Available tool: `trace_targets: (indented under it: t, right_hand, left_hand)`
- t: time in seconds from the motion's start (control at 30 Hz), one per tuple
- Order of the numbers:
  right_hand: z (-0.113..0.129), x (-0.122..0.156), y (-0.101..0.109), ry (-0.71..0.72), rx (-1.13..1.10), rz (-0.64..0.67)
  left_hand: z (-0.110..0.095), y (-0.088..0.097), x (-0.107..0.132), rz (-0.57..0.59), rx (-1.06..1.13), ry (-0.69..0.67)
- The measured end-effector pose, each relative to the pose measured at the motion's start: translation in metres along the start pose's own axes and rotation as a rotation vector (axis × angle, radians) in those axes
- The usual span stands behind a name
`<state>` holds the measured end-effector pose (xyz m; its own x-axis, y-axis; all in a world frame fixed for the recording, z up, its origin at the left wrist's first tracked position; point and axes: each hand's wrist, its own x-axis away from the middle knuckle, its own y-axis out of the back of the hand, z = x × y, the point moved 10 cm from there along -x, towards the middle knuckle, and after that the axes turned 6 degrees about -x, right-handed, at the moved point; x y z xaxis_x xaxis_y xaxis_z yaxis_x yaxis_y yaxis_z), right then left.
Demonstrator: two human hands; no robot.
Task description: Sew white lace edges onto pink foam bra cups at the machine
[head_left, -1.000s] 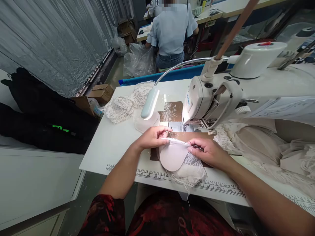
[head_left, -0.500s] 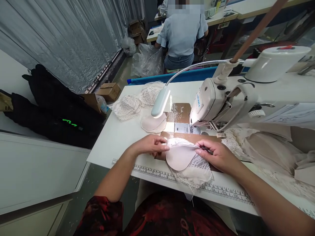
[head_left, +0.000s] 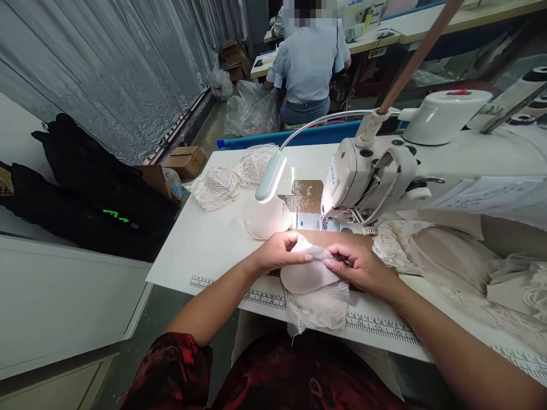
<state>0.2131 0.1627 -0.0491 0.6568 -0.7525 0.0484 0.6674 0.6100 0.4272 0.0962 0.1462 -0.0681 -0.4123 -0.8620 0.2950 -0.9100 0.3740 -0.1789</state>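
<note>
Fabric cup [head_left: 301, 279] sits near-side, edge running left-right, left hand [head_left: 282, 251] and right hand [head_left: 363, 264] both pinched closed on it.

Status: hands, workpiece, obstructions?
Left hand, right hand pinch the padded lace piece. Dark tool also in right hand. Piece short of needle plate; nothing seen blocking between.

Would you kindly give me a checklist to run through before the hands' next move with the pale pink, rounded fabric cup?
1. Left hand gripping the pale pink, rounded fabric cup: ok, at its upper edge.
2. Right hand gripping that edge: ok, farther right.
3. Fingers apart from the glossy white sewing machine: ok.
4. Slim pale-grey lamp lit: ok.
5. Right hand free of the small dark tool: not ok, tucked there.
6. Fabric layers aligned: cannot tell, fingers cover them.
</note>
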Motion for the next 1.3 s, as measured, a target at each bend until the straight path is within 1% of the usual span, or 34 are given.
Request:
trace_targets:
  t: [0.1,0.23,0.3,0.37,0.47,0.53,0.63,0.73,0.83,0.97,1.07,1.23,1.3]
  right_hand:
    - [0.003,0.001,-0.002,0.013,0.004,0.027]
    - [0.002,0.002,-0.001,-0.007,-0.003,0.029]
    - [0.0,0.002,0.003,-0.016,-0.028,-0.007]
    - [-0.004,0.003,0.01,-0.024,-0.058,-0.07]
    - [-0.009,0.005,0.018,-0.036,-0.085,-0.144]
    - [-0.008,0.005,0.019,-0.016,-0.072,-0.163]
    - [-0.002,0.005,0.018,0.028,-0.028,-0.159]
    - [0.001,0.004,0.015,0.037,-0.004,-0.124]
    - [0.004,0.002,0.009,0.019,-0.009,-0.07]
    - [0.007,0.001,0.003,-0.015,-0.056,-0.028]
    - [0.008,0.001,0.0,-0.017,-0.077,-0.036]
    - [0.004,0.002,0.005,-0.01,-0.081,-0.097]
    - [0.001,0.002,0.007,-0.025,-0.121,-0.106]
  left_hand:
    - [0.006,-0.002,-0.005,-0.028,0.093,0.034]
    - [0.009,-0.001,-0.008,-0.043,0.068,0.06]
    - [0.007,-0.002,-0.008,-0.03,0.03,0.038]
    - [0.004,-0.002,-0.007,-0.036,-0.023,0.014]
    - [0.003,0.002,-0.008,-0.071,-0.1,-0.016]
    - [0.003,0.005,-0.008,-0.098,-0.135,-0.04]
    - [0.004,0.006,-0.01,-0.105,-0.142,-0.05]
    - [0.006,0.004,-0.011,-0.075,-0.135,-0.049]
    - [0.007,0.002,-0.012,-0.063,-0.143,-0.05]
    - [0.009,0.002,-0.012,-0.082,-0.16,-0.03]
    - [0.009,0.003,-0.012,-0.107,-0.175,-0.009]
    - [0.011,-0.002,-0.011,-0.067,-0.179,0.02]
    - [0.009,-0.003,-0.011,-0.062,-0.185,0.007]
